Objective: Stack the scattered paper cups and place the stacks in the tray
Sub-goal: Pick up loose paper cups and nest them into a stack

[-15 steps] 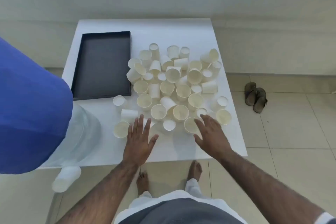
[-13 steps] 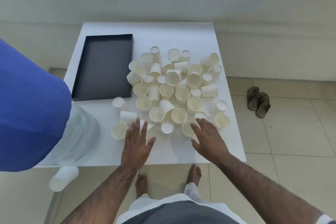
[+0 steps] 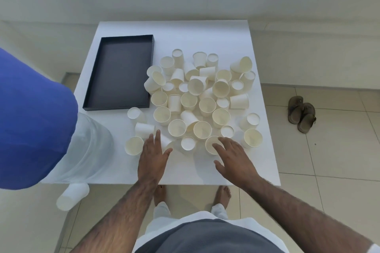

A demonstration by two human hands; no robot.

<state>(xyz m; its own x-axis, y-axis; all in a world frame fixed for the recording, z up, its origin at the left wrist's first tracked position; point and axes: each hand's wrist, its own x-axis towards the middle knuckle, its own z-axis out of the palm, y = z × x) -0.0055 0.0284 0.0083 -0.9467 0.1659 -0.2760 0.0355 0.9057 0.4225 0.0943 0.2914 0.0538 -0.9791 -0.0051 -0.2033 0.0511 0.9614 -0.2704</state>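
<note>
Several white paper cups (image 3: 202, 98) lie scattered on the white table (image 3: 185, 172), some upright, some upside down, some on their sides. An empty black tray (image 3: 121, 72) sits at the table's left, beside the pile. My left hand (image 3: 153, 158) lies flat and open at the pile's near edge, its fingertips over a tipped cup (image 3: 165, 141). My right hand (image 3: 234, 158) is open with fingers spread, its fingertips reaching over an upright cup (image 3: 211, 144). Neither hand holds a cup.
A large blue and clear object (image 3: 41, 121) fills the left side and overlaps the table's left edge. One paper cup (image 3: 72, 196) lies on the floor below it. A pair of sandals (image 3: 301, 113) rests on the tiled floor at right. My bare feet (image 3: 223, 193) stand at the table's front edge.
Both hands have held nearly the same place at the pile's near edge; the right hand's fingers have spread a little over the upright cup. The camera view has shifted slightly.
</note>
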